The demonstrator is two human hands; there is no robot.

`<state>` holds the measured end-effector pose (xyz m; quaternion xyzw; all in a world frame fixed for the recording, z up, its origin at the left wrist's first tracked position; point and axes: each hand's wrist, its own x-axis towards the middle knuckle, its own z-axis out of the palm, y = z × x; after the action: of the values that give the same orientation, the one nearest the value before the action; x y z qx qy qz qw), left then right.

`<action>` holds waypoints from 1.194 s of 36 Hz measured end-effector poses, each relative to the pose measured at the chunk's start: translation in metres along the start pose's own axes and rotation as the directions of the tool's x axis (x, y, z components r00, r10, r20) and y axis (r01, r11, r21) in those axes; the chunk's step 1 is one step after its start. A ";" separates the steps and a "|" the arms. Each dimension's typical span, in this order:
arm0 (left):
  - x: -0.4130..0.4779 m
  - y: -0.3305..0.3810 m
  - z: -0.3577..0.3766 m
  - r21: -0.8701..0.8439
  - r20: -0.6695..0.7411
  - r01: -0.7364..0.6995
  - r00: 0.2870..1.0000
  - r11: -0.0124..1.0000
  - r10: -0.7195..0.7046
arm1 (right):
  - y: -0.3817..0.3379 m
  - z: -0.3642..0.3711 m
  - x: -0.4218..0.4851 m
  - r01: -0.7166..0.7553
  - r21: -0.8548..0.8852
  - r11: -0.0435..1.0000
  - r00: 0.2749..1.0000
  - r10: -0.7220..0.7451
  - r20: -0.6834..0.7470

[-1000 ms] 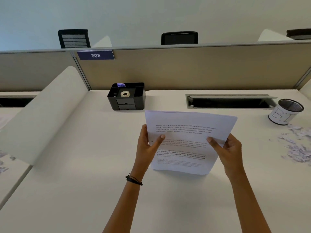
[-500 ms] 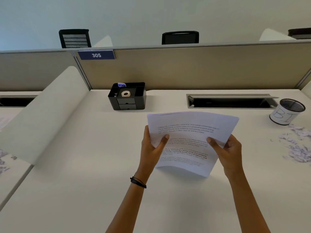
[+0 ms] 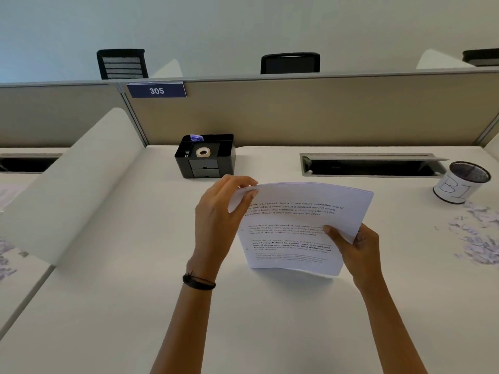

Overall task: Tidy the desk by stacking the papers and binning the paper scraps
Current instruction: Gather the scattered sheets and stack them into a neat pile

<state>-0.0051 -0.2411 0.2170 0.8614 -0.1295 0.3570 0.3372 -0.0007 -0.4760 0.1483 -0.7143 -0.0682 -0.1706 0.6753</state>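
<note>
A stack of printed white papers [image 3: 299, 225] stands on its lower edge on the white desk [image 3: 135, 306], leaning and bowed. My right hand [image 3: 356, 247] grips its right edge, thumb across the text. My left hand [image 3: 218, 220] is at the top left corner, fingers curled over the top edge and thumb on the front. A pile of small paper scraps [image 3: 478, 238] lies on the desk at the right. Just behind the scraps stands a black mesh cup wrapped in white paper marked "BI" [image 3: 459, 182].
A black desk organiser [image 3: 205, 157] with a tape roll sits at the back centre. A cable slot [image 3: 372, 166] is open in the desk at the back right. A curved white divider [image 3: 67, 190] borders the left. More scraps [image 3: 8, 255] lie on the neighbouring desk.
My left hand has moved from the papers' left edge up to the top left corner. The stack now stands on the desk and bows; my right hand keeps its grip.
</note>
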 end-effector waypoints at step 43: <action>-0.042 -0.049 0.008 -0.461 0.146 0.535 0.833 0.708 -0.534 | 0.050 -0.047 -0.005 -0.300 0.108 0.948 0.954 0.297 0.046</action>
<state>-0.0076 -0.2106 0.1596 0.7497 0.0401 0.1995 0.6298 0.0043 -0.5261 0.1007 -0.6791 0.0210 -0.0518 0.7319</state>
